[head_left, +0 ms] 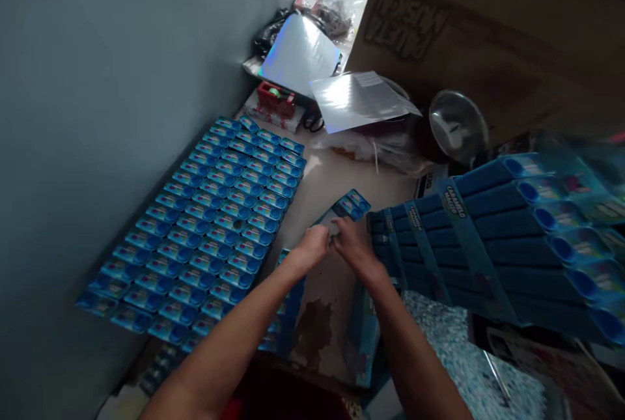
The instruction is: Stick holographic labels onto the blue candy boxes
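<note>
Both hands work close together over the middle of the table. The fingers of my left hand are closed. Right beside it, my right hand is closed too, its thumb and fingers pinched towards the left. Between them shows a small pale bit that I cannot make out. Just beyond the fingers lie a few blue packs, partly covered by the hands. To the left, many blue packs with round blue spots stand in tidy rows.
Stacked blue display boxes marked "Caramelo Macizo" lean at the right. A large cardboard box rises behind. Shiny sheets, a red tape dispenser and plastic bags sit at the back. A wall borders the left.
</note>
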A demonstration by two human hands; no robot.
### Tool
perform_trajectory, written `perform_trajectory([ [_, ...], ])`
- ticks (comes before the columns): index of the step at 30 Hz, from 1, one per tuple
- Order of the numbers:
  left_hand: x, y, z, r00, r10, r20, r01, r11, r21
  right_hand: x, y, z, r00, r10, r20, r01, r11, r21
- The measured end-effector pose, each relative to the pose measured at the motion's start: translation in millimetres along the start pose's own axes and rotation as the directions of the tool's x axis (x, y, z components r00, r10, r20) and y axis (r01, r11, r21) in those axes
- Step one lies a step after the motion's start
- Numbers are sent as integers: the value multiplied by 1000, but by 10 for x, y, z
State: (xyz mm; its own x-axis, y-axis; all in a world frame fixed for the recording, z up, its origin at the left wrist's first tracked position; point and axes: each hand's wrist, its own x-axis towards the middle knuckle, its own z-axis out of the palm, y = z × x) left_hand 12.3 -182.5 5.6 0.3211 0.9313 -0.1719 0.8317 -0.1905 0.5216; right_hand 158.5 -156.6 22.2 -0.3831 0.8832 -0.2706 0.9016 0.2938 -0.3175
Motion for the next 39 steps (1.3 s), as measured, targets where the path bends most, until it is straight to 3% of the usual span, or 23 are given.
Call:
perform_trajectory([
  [2, -474, -110, -201, 996, 1, -93, -6, 999, -52, -105, -72, -183, 996, 10, -88, -5, 999, 54],
  [4, -1104, -353, -439, 962, -22, -271, 3, 997, -72, -234, -198, -311, 987, -7, -160, 31, 988, 148],
  [5, -1463, -519, -558, 922, -45, -386, 27, 998, -50, -318, -298, -344, 981, -18, -193, 60, 975, 215],
  [7, -2223, -891, -763, 825, -138, -548, 187, 982, 33, -548, -589, -331, 957, -4, -289, 118, 917, 381],
  [9, -2936, -1223, -887, 701, -341, -626, 440, 898, 4, -859, -986, -190, 935, 4, -355, 194, 833, 518],
  [10, -3237, -1346, -910, 641, -424, -640, 534, 845, -25, -1033, -1208, -65, 932, -29, -362, 240, 796, 556],
  [11, -3486, -1431, -907, 609, -482, -629, 593, 804, -42, -1208, -1434, 95, 932, -122, -340, 308, 762, 570],
  [12, -3677, -1475, -881, 617, -507, -602, 612, 790, -39, -1375, -1651, 284, 921, -235, -311, 378, 736, 562],
  [13, -3811, -1479, -834, 664, -487, -567, 584, 811, -13, -1526, -1852, 492, 905, -328, -271, 424, 734, 530],
  [15, -3932, -1391, -700, 800, -366, -475, 446, 893, 64, -1760, -2168, 912, 892, -401, -207, 451, 796, 404],
  [17, -3916, -1243, -547, 891, -213, -400, 290, 946, 142, -1900, -2347, 1258, 910, -381, -162, 414, 859, 303],
  [21, -3770, -1095, -292, 952, -88, -294, 175, 943, 284, -1954, -2395, 1600, 940, -311, -136, 328, 937, 119],
  [24, -3781, -1180, -156, 961, -32, -276, 111, 955, 274, -1926, -2369, 1674, 931, -307, -196, 314, 949, 5],
  [28, -3921, -1354, -19, 921, -16, -389, 74, 988, 134, -1958, -2462, 1782, 904, -345, -251, 338, 938, -74],
  [33, -3891, -1562, 2, 895, 215, -391, -102, 952, 289, -1906, -2679, 1996, 914, -288, -286, 266, 957, -113],
  [39, -3792, -1675, -25, 891, 270, -365, -152, 935, 320, -1775, -2772, 1946, 926, -306, -222, 277, 949, -150],
])
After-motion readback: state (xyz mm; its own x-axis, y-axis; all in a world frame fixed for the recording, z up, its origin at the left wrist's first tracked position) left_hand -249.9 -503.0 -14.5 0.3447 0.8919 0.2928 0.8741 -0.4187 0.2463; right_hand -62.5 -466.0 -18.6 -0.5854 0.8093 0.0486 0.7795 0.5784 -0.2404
